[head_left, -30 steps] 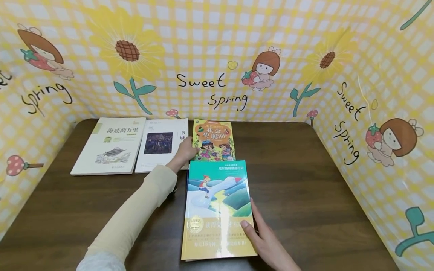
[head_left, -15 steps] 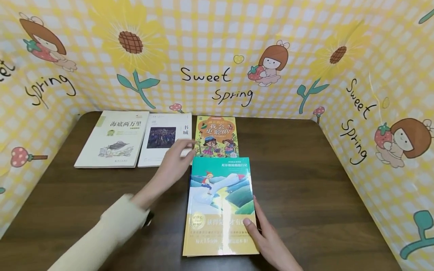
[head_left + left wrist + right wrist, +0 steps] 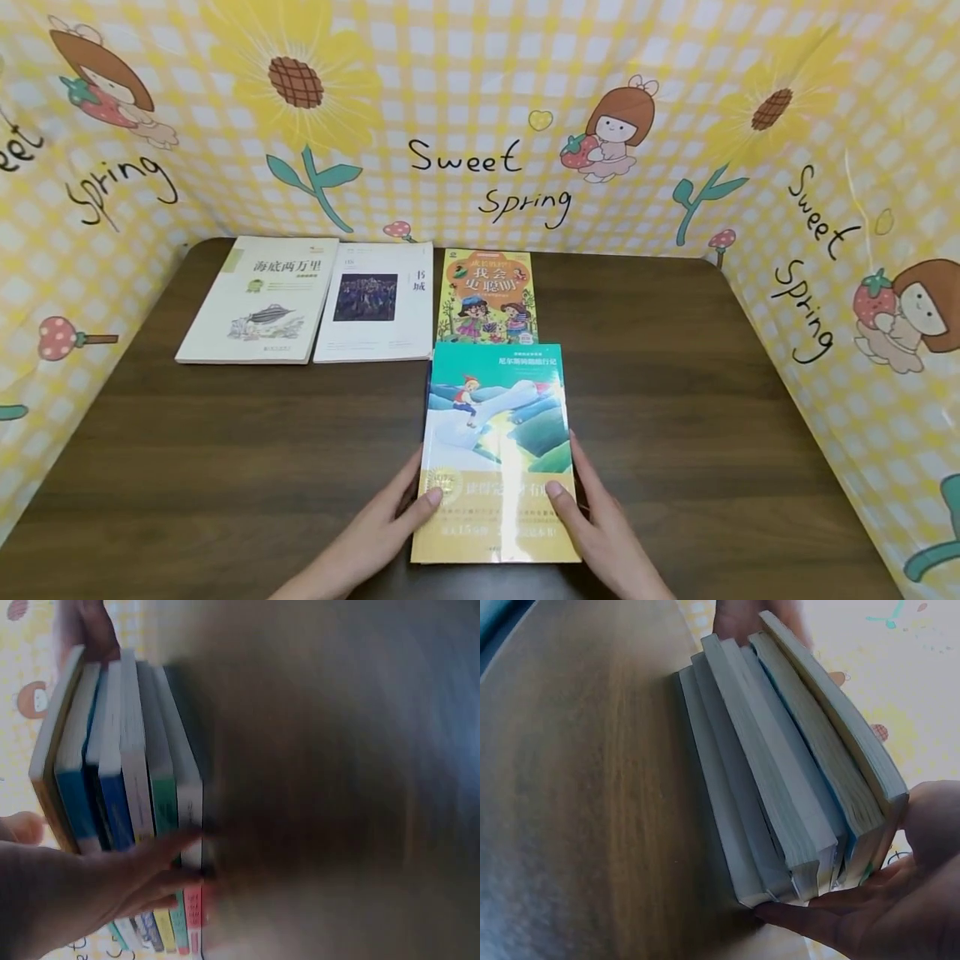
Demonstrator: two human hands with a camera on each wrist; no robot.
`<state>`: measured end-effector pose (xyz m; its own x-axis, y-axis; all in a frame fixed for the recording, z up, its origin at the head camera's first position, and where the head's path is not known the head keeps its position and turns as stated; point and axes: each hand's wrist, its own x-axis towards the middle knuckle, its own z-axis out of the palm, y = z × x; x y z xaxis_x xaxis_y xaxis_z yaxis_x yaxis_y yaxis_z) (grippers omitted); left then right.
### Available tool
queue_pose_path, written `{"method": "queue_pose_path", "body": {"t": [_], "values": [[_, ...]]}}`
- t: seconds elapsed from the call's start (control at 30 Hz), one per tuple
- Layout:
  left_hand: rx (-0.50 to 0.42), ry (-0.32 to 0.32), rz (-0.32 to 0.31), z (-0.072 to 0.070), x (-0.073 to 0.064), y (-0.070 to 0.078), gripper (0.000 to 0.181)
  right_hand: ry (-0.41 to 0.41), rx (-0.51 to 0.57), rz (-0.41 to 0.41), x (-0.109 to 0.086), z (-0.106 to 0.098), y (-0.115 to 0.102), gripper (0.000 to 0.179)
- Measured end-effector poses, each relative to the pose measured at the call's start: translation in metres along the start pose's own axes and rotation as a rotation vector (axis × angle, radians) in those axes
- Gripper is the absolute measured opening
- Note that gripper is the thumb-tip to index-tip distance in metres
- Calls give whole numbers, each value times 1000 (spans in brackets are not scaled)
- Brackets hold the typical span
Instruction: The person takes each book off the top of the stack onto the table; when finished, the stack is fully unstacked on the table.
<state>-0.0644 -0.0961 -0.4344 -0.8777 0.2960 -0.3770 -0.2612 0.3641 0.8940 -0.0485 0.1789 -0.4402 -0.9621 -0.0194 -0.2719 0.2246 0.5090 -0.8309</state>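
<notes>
A thick stack of books (image 3: 135,757) lies flat in front of me on the table, its spines showing in the left wrist view. On top is a glossy picture-covered book (image 3: 502,450) in green and yellow. My left hand (image 3: 382,521) grips the stack's left side, thumb over the top cover's edge and fingers down along the spines. Opposite it, my right hand (image 3: 603,525) holds the right side, its thumb on the cover too. In the right wrist view, that hand's fingers reach down to the lowest book beside the page edges.
Behind the stack lies a yellow children's book (image 3: 487,292), its lower edge covered by the stack. Left of it are a white book with a dark picture (image 3: 375,304) and a cream book (image 3: 258,300). Checkered cloth (image 3: 465,92) walls the brown table (image 3: 660,375).
My left hand has come back from beside the yellow book to the stack's left side and taken hold there. The right hand has stayed on the stack's right side.
</notes>
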Motion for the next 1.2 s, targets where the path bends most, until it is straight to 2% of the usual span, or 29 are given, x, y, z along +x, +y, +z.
{"method": "queue_pose_path", "body": {"t": [0.2,0.4,0.7,0.9,1.0,1.2], "values": [[15,2,35,3,-4,-1,81,23,-30,-40,1,1,-1,74],[39,25,61,4,-5,2,81,46,-76,-30,2,1,-3,76],[25,12,27,2,-3,6,82,87,-106,-71,2,4,-4,74],[24,11,19,1,-1,7,84,79,-126,-44,6,2,-6,76],[58,27,8,1,-2,6,84,78,-112,-32,8,1,-5,77],[135,53,46,4,-1,4,81,84,-72,32,11,-1,-3,75]]}}
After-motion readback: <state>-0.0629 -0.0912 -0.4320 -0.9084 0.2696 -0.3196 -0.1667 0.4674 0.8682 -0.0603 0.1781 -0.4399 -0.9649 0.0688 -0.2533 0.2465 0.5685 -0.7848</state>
